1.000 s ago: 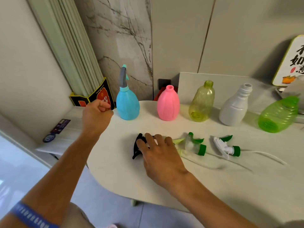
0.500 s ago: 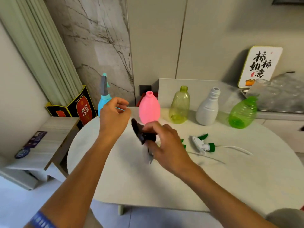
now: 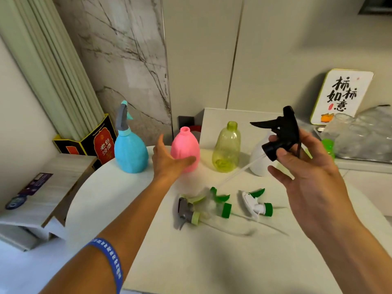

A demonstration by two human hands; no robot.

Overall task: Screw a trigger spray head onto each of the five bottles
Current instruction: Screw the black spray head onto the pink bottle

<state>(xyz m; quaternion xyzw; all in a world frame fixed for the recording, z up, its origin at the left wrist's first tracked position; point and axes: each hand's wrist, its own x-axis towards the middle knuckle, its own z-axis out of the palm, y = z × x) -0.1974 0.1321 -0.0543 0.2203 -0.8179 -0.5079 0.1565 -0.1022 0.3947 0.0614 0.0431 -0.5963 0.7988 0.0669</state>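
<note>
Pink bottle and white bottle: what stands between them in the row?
In the head view, one thing: the yellow-green bottle, uncapped, standing upright between the pink bottle and the white bottle.

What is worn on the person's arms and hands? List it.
Both forearms are bare, no sleeves in view, and neither the left hand nor the right hand wears a glove or visible ring. The left forearm carries a blue wristband printed with small white characters.
</note>
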